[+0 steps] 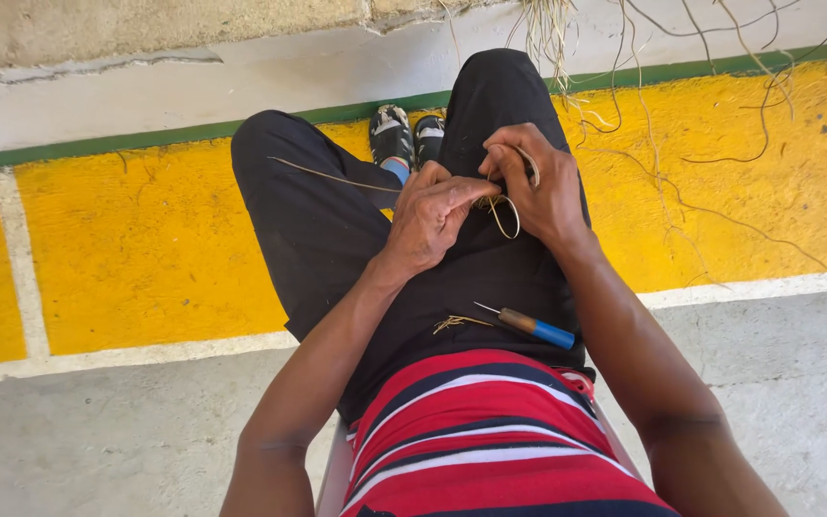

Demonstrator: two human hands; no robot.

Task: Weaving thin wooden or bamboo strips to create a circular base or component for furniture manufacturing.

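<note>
I sit with legs in black trousers stretched out. Both hands meet above my lap. My left hand pinches the start of a small coil of dry straw-coloured fibre. My right hand grips the same fibre strands and bends them into a loop. One long thin strand trails out to the left across my thigh. An awl with a wooden and blue handle lies on my lap, beside a small tuft of fibre scraps.
A red, white and dark striped shirt fills the bottom. My black and white shoes rest on a yellow painted floor band edged with white and green lines. Loose dry fibres lie scattered at the upper right on the floor.
</note>
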